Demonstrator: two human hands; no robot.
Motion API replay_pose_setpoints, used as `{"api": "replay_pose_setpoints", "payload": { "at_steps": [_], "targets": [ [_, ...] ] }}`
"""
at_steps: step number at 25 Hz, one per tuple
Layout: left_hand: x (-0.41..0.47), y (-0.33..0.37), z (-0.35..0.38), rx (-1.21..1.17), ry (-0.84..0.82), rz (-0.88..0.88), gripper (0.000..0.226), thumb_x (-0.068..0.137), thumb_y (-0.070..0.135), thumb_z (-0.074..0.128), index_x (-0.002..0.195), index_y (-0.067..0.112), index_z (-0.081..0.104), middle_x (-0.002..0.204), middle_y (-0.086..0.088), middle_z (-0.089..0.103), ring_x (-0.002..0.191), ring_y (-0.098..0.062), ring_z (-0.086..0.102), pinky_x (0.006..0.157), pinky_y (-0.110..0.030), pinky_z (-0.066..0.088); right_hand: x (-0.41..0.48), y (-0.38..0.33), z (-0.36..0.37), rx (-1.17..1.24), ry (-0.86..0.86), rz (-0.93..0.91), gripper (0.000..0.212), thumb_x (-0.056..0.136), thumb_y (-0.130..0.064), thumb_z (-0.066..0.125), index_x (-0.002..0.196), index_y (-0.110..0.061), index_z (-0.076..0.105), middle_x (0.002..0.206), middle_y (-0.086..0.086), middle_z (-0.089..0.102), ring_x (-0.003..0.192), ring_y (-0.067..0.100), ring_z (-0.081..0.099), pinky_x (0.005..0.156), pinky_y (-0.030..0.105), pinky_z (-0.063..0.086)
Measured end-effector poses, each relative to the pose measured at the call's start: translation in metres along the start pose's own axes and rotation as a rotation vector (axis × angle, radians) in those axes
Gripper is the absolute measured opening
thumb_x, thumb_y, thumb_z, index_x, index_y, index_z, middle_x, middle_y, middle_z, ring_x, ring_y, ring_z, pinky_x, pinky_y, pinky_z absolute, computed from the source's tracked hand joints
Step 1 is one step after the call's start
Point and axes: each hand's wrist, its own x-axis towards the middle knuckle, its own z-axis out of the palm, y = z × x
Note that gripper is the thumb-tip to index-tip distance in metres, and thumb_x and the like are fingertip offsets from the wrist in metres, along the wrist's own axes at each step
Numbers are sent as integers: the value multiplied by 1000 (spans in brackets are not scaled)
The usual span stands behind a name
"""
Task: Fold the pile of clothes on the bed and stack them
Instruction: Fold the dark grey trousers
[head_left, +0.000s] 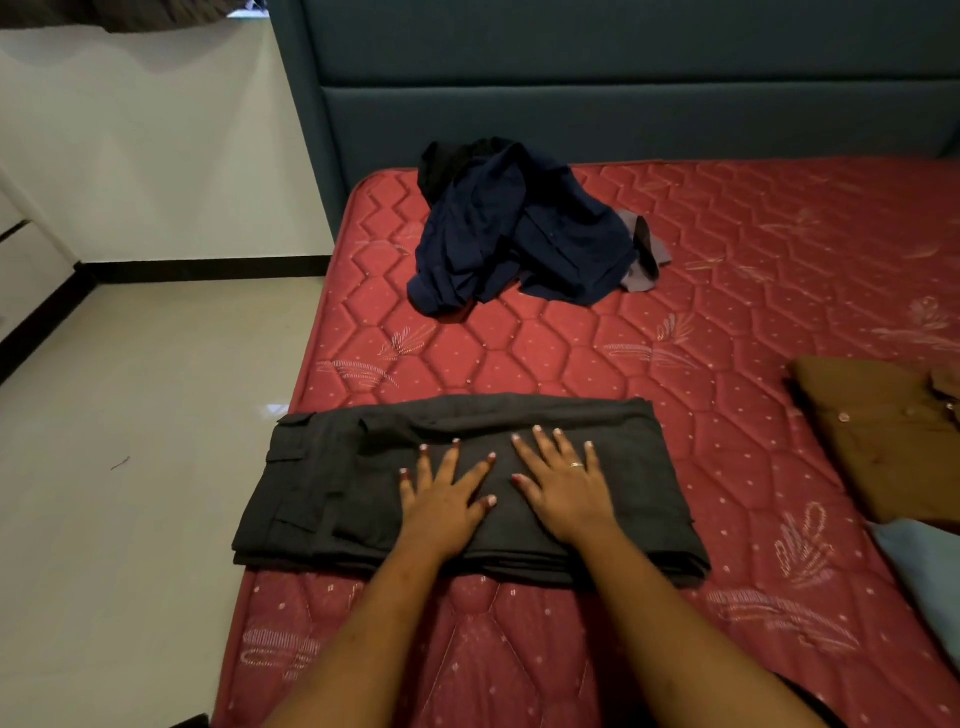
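Dark grey cargo trousers (322, 483) lie folded into a flat rectangle near the front edge of the red quilted mattress (727, 322). My left hand (447, 499) and my right hand (563, 483) rest flat on top of them, side by side, fingers straight and spread. An unfolded pile lies further back toward the headboard: a crumpled navy garment (519, 234), something black (447, 161) behind it and a bit of grey cloth (644, 254) at its right. At the right edge sits a folded brown shirt (883, 436) on a light blue item (924, 566).
The teal padded headboard (623, 78) stands at the back. The mattress's left edge drops to a shiny cream tile floor (130, 415). A white wall with a black skirting runs behind the floor.
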Motion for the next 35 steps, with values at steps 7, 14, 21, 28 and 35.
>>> {"api": "replay_pose_setpoints", "payload": {
  "at_steps": [7, 14, 21, 28, 35],
  "targets": [
    [4, -1, -19, -81, -80, -149, 95, 70, 85, 43, 146, 54, -4, 158, 4, -24, 141, -37, -27, 105, -68, -13, 4, 116, -21, 185, -87, 459, 62, 98, -60, 21, 152, -39, 0, 162, -5, 0, 148, 30, 4, 118, 50, 8],
    [-12, 47, -7, -87, 6, -10, 65, 93, 58, 41, 149, 47, 12, 161, 0, -6, 147, -29, -11, 113, -60, 0, -20, 101, -28, 702, 102, 786, 85, 82, -46, 69, 148, -12, 29, 145, 17, 42, 127, 38, 46, 103, 47, 40],
    [-26, 45, -29, -591, 10, -51, 67, 93, 42, 54, 150, 34, 21, 160, -8, 14, 145, -24, 18, 117, -45, 17, -38, 67, -118, 1146, -3, 680, 51, 80, 2, 69, 127, 4, 48, 109, 17, 58, 85, 27, 55, 71, 34, 47],
    [-46, -17, -115, -1761, 60, -246, 43, 99, 51, 32, 139, 35, 40, 131, 5, 49, 121, -23, 47, 95, -39, 32, 5, -87, -208, 595, 86, 113, 33, 80, -5, 60, 113, -2, 54, 104, 19, 61, 94, 33, 61, 70, 30, 47],
    [-24, -139, -50, -1621, 219, -306, 33, 85, 53, 63, 111, 33, 61, 74, 13, 69, 65, -4, 64, 46, -28, 53, -13, -210, -99, 556, -382, -465, 42, 96, -13, 53, 137, -9, 49, 135, 10, 56, 122, 28, 54, 104, 37, 41]
  ]
}}
